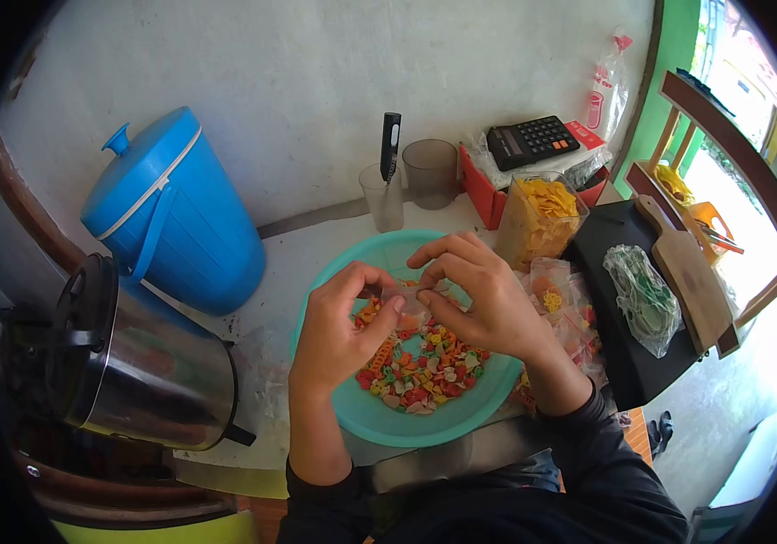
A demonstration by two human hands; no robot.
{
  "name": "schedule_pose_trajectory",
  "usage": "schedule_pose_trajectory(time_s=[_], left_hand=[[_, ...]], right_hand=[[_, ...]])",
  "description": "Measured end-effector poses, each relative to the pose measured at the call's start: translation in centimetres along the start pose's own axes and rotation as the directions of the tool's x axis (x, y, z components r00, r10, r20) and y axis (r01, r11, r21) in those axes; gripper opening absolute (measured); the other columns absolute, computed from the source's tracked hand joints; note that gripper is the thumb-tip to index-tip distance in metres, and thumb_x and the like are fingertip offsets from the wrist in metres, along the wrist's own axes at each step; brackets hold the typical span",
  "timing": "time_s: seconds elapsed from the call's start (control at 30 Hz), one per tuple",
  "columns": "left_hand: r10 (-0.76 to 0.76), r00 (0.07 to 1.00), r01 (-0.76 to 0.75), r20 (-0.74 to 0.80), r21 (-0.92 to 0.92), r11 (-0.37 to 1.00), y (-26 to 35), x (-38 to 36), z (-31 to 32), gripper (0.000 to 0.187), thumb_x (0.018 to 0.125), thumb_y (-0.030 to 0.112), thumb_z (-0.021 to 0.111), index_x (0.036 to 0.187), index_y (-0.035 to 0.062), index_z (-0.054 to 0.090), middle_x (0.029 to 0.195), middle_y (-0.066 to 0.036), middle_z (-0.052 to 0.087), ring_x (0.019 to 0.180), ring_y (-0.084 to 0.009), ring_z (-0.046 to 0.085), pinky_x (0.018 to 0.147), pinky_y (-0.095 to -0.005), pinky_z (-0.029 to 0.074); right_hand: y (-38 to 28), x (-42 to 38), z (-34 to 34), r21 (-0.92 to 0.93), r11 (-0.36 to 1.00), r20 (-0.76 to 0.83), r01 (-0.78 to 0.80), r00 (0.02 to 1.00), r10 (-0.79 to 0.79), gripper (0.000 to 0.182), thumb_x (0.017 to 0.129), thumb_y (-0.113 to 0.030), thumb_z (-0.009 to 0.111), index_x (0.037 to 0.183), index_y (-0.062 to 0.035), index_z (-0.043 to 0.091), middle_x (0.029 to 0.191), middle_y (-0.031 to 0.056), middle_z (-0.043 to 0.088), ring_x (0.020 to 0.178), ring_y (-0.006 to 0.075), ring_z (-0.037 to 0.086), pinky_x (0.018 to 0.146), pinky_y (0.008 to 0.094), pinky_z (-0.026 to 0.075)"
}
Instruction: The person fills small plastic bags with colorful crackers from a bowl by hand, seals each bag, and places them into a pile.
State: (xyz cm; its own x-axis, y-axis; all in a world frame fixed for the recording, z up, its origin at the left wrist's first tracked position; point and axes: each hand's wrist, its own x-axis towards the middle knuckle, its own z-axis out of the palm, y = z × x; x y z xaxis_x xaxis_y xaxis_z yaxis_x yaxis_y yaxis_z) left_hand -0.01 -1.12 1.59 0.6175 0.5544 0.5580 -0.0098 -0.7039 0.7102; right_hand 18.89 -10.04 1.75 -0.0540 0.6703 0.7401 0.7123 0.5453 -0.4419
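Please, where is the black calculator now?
In the head view, the calculator lies beyond the right hand, on top of the red box, behind the container of yellow chips.

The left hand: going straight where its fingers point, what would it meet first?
Likely the right hand, just beyond the small clear bag that the left hand holds; exact depth is unclear.

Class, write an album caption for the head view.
Left hand and right hand pinch a clear bag above a turquoise basin of colourful pieces.
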Motion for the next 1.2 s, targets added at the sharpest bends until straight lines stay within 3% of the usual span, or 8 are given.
schedule_pose_trajectory(time_s=[0.2, 0.37, 0.47, 0.57, 0.77, 0.97, 1.2], left_hand=[[0.025, 0.999, -0.026, 0.02, 0.05, 0.998, 0.3, 0.0, 0.2, 0.012, 0.085, -0.001, 0.072, 0.091, -0.0012, 0.062, 0.084, -0.011, 0.066, 0.074, -0.023, 0.067, 0.069, -0.0335, 0.052], [0.089, 0.996, -0.087, -0.021, 0.075, 0.993, 0.1, 0.0, -0.4, 0.012, 0.084, -0.002, 0.071, 0.09, -0.002, 0.061, 0.085, -0.012, 0.066, 0.075, -0.0235, 0.067, 0.07, -0.0331, 0.053], [0.024, 0.999, -0.025, 0.044, 0.03, 0.999, -0.1, 0.0, -0.4, 0.012, 0.084, -0.003, 0.07, 0.09, -0.0023, 0.06, 0.086, -0.013, 0.066, 0.075, -0.0245, 0.067, 0.071, -0.0332, 0.053], [-0.031, 0.999, 0.031, 0.023, -0.024, 0.999, -0.3, -0.1, 0.4, 0.011, 0.083, -0.006, 0.068, 0.088, -0.0024, 0.059, 0.085, -0.008, 0.065, 0.078, -0.0158, 0.064, 0.073, -0.0295, 0.052], [0.057, 0.998, -0.058, 0.003, 0.048, 0.997, 0.5, 0.1, -0.3, 0.01, 0.083, -0.005, 0.069, 0.086, -0.003, 0.06, 0.084, -0.008, 0.065, 0.079, -0.0164, 0.065, 0.072, -0.0309, 0.053], [0.0, 0.998, -0.005, 0.062, 0.086, 0.996, 0.1, 0.1, 0.2, 0.009, 0.083, -0.004, 0.069, 0.087, -0.003, 0.061, 0.085, -0.01, 0.067, 0.078, -0.019, 0.066, 0.071, -0.0321, 0.053], [0.038, 0.996, -0.045, 0.086, 0.076, 0.996, 0.2, 0.1, 0.5, 0.012, 0.083, -0.002, 0.071, 0.091, -0.0021, 0.062, 0.084, -0.012, 0.067, 0.077, -0.0232, 0.066, 0.069, -0.0338, 0.053]], right_hand=[[0.1, -0.2, 0.2, 0.005, 1.0, 0.05, -0.008, 0.999, 0.008, 0.014, 0.08, -0.003, 0.075, 0.089, -0.001, 0.065, 0.11, 0.0111, 0.068, 0.098, 0.0309, 0.061, 0.083, 0.0405, 0.05], [0.2, 0.1, -0.3, 0.011, 1.0, 0.007, -0.001, 1.0, 0.001, 0.012, 0.079, -0.003, 0.073, 0.086, -0.0019, 0.064, 0.105, 0.0097, 0.067, 0.096, 0.0312, 0.061, 0.081, 0.0407, 0.051], [0.1, 0.0, -0.3, -0.008, 1.0, 0.023, -0.003, 1.0, 0.003, 0.012, 0.079, -0.004, 0.074, 0.086, -0.0022, 0.064, 0.106, 0.0101, 0.067, 0.096, 0.0315, 0.061, 0.081, 0.0408, 0.051], [0.2, -0.2, 0.3, -0.025, 1.0, 0.02, 0.014, 1.0, -0.013, 0.013, 0.079, -0.004, 0.074, 0.086, -0.0025, 0.064, 0.106, 0.0105, 0.067, 0.096, 0.0317, 0.061, 0.082, 0.0407, 0.051], [0.1, 0.0, -0.1, 0.003, 1.0, 0.026, -0.008, 1.0, 0.008, 0.013, 0.078, -0.005, 0.074, 0.085, -0.0023, 0.064, 0.105, 0.0105, 0.066, 0.096, 0.0314, 0.06, 0.083, 0.0408, 0.051], [0.2, -0.3, 0.1, -0.025, 1.0, 0.036, 0.018, 0.999, -0.017, 0.013, 0.076, -0.005, 0.074, 0.084, -0.0021, 0.065, 0.105, 0.0096, 0.066, 0.097, 0.0311, 0.06, 0.083, 0.041, 0.051], [0.3, -0.5, 0.5, -0.037, 0.999, 0.075, 0.021, 0.997, -0.018, 0.013, 0.075, -0.006, 0.074, 0.084, -0.0021, 0.066, 0.104, 0.0085, 0.066, 0.097, 0.0303, 0.06, 0.084, 0.0405, 0.051]])
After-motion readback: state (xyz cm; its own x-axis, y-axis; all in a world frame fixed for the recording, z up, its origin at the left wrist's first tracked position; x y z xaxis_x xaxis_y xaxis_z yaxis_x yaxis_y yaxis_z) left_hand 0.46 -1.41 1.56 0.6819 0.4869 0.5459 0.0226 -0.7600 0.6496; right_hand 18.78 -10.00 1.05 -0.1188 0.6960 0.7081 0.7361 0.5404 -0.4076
